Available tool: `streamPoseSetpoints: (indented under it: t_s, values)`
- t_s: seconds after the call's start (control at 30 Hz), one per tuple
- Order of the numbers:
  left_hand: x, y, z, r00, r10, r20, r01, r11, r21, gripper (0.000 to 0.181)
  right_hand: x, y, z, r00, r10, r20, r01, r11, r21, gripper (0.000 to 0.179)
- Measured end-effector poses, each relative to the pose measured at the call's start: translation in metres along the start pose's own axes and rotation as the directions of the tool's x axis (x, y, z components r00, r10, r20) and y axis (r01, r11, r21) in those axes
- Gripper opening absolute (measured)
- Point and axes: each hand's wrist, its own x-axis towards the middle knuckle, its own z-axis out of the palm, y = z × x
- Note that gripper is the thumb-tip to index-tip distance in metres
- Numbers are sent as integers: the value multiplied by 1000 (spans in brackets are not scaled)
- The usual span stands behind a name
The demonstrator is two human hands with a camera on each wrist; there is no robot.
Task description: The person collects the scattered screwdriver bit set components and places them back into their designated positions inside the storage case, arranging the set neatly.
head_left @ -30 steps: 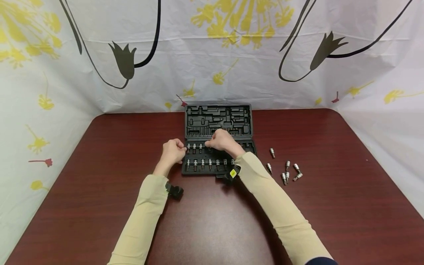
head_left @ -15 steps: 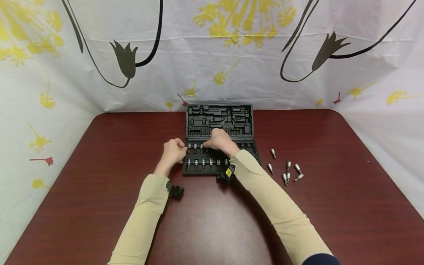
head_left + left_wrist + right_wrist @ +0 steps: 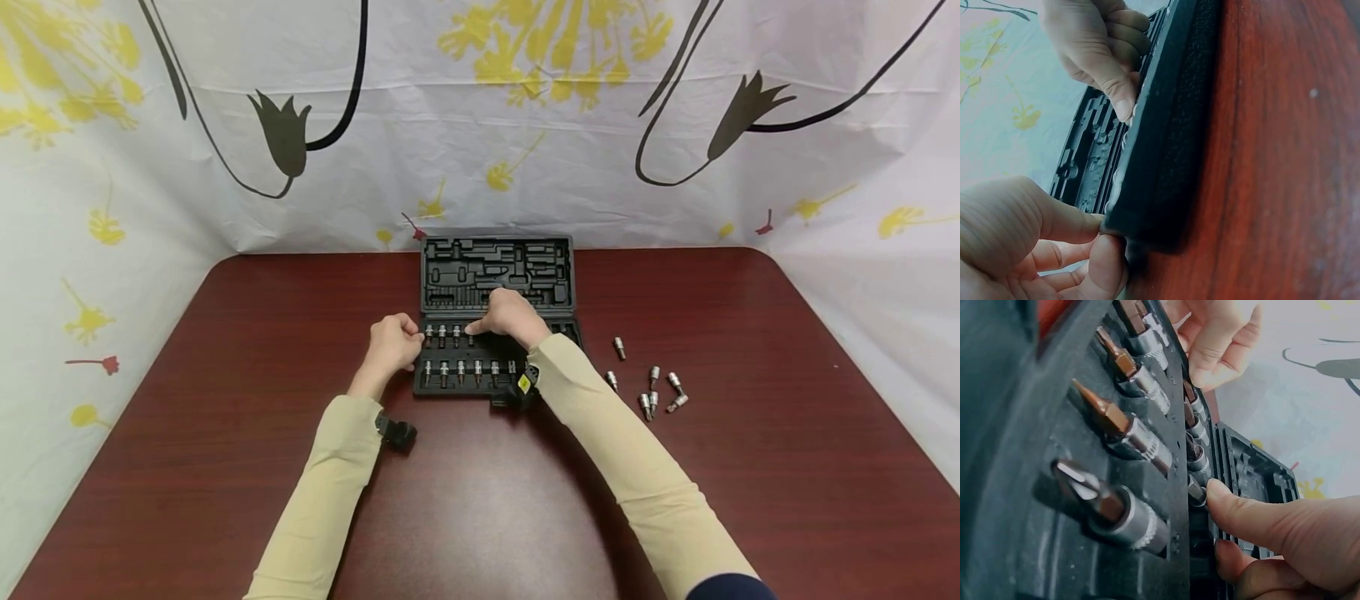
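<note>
An open black bit socket case (image 3: 480, 350) lies on the table, its lid tilted up behind. Several bit sockets (image 3: 461, 370) fill slots in its two rows. My left hand (image 3: 393, 342) pinches the case's left edge between thumb and fingers, as the left wrist view also shows. My right hand (image 3: 513, 318) is over the upper row with its thumb (image 3: 1235, 509) pressed on the end bit socket (image 3: 1196, 490) of that row's left group. Its other fingers are bent below the thumb. The right hand hides the middle of the upper row.
Several loose bit sockets (image 3: 652, 392) lie on the dark red table (image 3: 750, 467) to the right of the case. A printed white cloth (image 3: 585, 192) hangs behind the table. The right forearm crosses the case's lower right corner.
My right hand has shifted slightly right and now presses with its thumb, uncovering the fourth bit socket of the upper row. The left hand keeps its grip on the case.
</note>
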Motion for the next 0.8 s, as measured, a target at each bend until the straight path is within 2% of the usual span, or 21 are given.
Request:
streamPoseSetpoints:
  t_s: [0.27,0.47,0.63,0.8]
  values:
    - [-1,1,-3,1000,13,-3,-13,1000,14,6,1,-4,-10,999,-11,34,14,996,-84,38]
    - [-1,0,-2,1000,-3,10,3,1000,7,5,3,-4,-15,993,48,103,-35,992,-125,43]
    - [-1,1,-1,1000,8,12,-8,1000,10,6,3,1,-12,997,7,77,2,994,-107,42]
    - [-1,1,0,1000,1,11,-2,1000,9,6,1,9,-6,999,-34,37,35,999,-24,39]
